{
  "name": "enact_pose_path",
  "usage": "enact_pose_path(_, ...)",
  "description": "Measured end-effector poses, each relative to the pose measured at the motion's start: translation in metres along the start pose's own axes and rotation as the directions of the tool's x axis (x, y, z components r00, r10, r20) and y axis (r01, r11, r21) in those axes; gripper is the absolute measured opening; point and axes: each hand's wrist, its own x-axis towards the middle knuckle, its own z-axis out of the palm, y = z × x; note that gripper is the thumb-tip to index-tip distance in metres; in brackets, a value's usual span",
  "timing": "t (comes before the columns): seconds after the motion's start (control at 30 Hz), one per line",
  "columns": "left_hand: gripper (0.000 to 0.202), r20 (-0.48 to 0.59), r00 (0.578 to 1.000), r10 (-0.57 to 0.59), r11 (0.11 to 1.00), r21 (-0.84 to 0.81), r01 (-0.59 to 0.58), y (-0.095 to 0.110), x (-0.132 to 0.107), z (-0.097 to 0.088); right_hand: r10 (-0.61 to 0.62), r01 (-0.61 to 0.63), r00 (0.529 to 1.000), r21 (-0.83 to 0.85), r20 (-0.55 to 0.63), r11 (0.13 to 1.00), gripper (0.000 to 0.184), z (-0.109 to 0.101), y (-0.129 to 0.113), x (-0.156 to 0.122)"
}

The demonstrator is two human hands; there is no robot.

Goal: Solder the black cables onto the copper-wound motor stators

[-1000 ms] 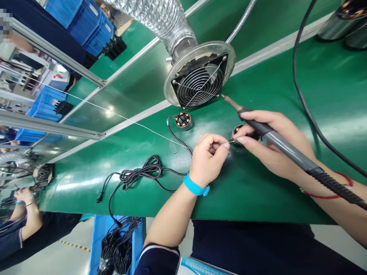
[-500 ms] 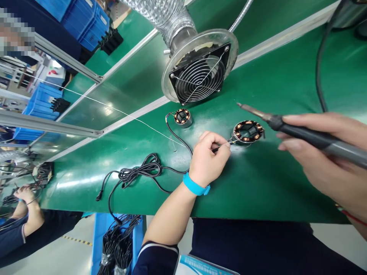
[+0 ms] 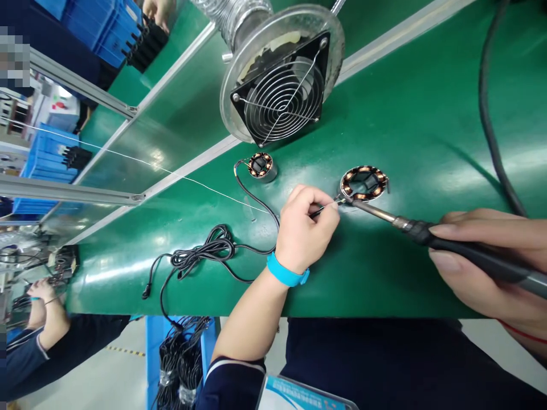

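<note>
My left hand, with a blue wrist strap, pinches a thin wire beside the larger motor stator, a ring wound with copper coils. In my right hand is a soldering iron, gripped like a pen. Its tip meets the wire end at the stator's near left rim; whether it touches the wire or the rim I cannot tell. A smaller stator stands further left, joined to a black cable. That cable runs behind my left wrist.
A round fume extractor with a fan grille hangs over the bench's back. A coiled black cable lies left on the green bench. Below the edge stands a blue bin of cables. A co-worker's hands show far left.
My right hand has lowered the soldering iron leftward, bringing its tip to the wire at the larger stator. The left hand keeps its pinch. At upper left another person's hand has appeared.
</note>
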Motion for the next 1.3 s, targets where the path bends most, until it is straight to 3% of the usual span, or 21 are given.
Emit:
enact_pose_path(0.1, 0.016, -0.008, 1.000, 0.006, 1.000, -0.012, -0.006, 0.000, 0.000, 0.000, -0.043, 0.046, 0.996, -0.035, 0.079, 0.998, 0.011, -0.004, -0.001, 0.007)
enact_pose_path(0.33, 0.014, -0.030, 1.000, 0.008, 0.998, -0.060, -0.009, 0.000, 0.000, 0.001, -0.023, 0.026, 0.989, -0.014, 0.147, 1.000, 0.009, -0.007, -0.001, 0.010)
enact_pose_path(0.53, 0.015, 0.004, 0.998, -0.061, 0.998, -0.018, 0.061, 0.004, 0.002, 0.000, -0.097, 0.097, 0.995, -0.025, -0.004, 0.995, 0.003, -0.002, -0.001, 0.010)
enact_pose_path(0.6, 0.016, 0.005, 0.998, -0.068, 0.998, -0.012, 0.068, 0.004, 0.002, 0.000, -0.087, 0.088, 0.996, -0.064, 0.010, 0.994, 0.003, -0.003, -0.002, 0.012)
enact_pose_path(0.73, 0.015, 0.004, 0.999, -0.049, 0.999, -0.011, 0.050, 0.003, 0.002, 0.000, -0.070, 0.081, 0.993, -0.129, 0.092, 0.988, 0.021, -0.004, -0.009, 0.020)
enact_pose_path(0.87, 0.014, -0.021, 1.000, 0.017, 0.999, -0.043, -0.018, 0.002, 0.002, 0.000, -0.028, 0.048, 0.995, -0.203, 0.100, 0.978, 0.034, 0.002, -0.017, 0.032)
enact_pose_path(1.0, 0.014, -0.007, 1.000, 0.007, 1.000, -0.011, -0.007, 0.003, 0.003, -0.001, 0.069, -0.044, 0.992, -0.218, 0.110, 0.975, 0.036, 0.011, -0.017, 0.048)
enact_pose_path(1.2, 0.015, 0.010, 0.999, -0.048, 0.999, -0.005, 0.048, 0.007, 0.003, -0.003, 0.036, -0.004, 0.988, -0.206, 0.152, 0.978, 0.039, 0.023, -0.011, 0.049)
enact_pose_path(1.3, 0.014, 0.034, 0.995, -0.089, 0.995, -0.045, 0.090, 0.007, 0.003, -0.003, 0.054, -0.036, 0.996, -0.250, 0.066, 0.968, 0.039, 0.028, -0.010, 0.045)
